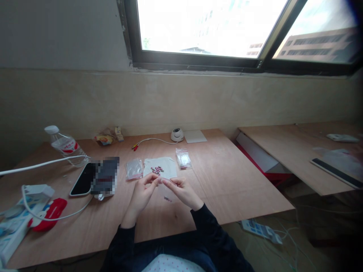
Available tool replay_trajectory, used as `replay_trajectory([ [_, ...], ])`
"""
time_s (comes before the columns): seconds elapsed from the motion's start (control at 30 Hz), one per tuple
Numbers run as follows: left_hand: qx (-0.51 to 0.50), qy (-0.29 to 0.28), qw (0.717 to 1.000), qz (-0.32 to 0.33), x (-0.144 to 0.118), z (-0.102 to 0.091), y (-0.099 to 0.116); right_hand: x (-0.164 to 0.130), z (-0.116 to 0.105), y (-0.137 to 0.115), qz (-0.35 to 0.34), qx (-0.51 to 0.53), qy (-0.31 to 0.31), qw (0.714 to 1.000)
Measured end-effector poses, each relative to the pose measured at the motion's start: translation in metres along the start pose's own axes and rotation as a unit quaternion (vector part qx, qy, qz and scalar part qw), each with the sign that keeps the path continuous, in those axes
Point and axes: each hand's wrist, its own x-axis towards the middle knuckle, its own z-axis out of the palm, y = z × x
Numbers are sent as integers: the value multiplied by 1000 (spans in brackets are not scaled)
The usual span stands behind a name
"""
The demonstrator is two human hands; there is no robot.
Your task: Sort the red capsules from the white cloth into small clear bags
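Note:
My left hand and my right hand meet fingertip to fingertip above the near edge of a white cloth. Thumb and fingers are pinched on both; whatever lies between them is too small to make out. A pile of small dark red and pale pieces, bead-like, lies on the cloth just beyond my fingers. Below the hands shows a short row of similar small pieces; whether it hangs or lies on the wood I cannot tell. Clear zip bags flank the cloth, one on the left and one on the right.
Left of my hands are a phone, a blurred dark object, a water bottle, a power strip and a red item. A dome camera and white card stand at the back of the table.

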Motion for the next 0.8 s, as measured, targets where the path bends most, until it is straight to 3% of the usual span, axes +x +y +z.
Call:
replay_trajectory([
  [0.2, 6, 4, 1000, -11, 4, 5, -4, 0, -27, 9, 13, -66, -51, 996],
  [0.4, -46, -14, 998, -31, 21, 31, 3, 1, -67, 12, -24, -120, -27, 992],
  [0.5, -104, -38, 992, -56, 40, 42, 10, 4, -82, 15, -12, -98, -24, 995],
  [0.63, -168, -21, 980, -101, 70, 49, 10, 14, -96, 31, 4, -50, 25, 998],
  [0.8, -195, -6, 973, -127, 101, 63, -9, 38, -109, 47, 38, -41, 104, 993],
])
